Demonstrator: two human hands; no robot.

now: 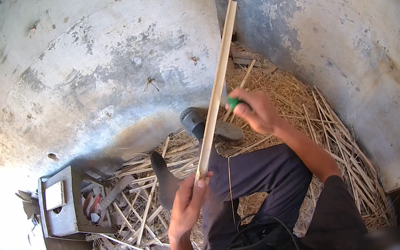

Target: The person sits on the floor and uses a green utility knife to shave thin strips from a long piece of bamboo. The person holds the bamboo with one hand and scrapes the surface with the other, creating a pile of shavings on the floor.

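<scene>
My left hand (188,200) is closed around the lower end of a long, pale strip (219,82) that looks like split bamboo with a hollow channel. The strip slants up and away, its far end in front of the wall. To the right of its middle, my right hand (255,111) is closed on a small green handle (233,102), slightly smeared by motion. I cannot make out a blade or tip on it. Whether the tool touches the strip is unclear. A thin strand (231,190) lies across my dark trousers (259,168).
Many cut strips (143,215) litter the floor at left, and more lie piled (346,154) along the right wall. Straw-like shavings (277,86) fill the corner. A worn wooden box (68,198) with things inside stands left. Stained walls (145,44) close in ahead and right.
</scene>
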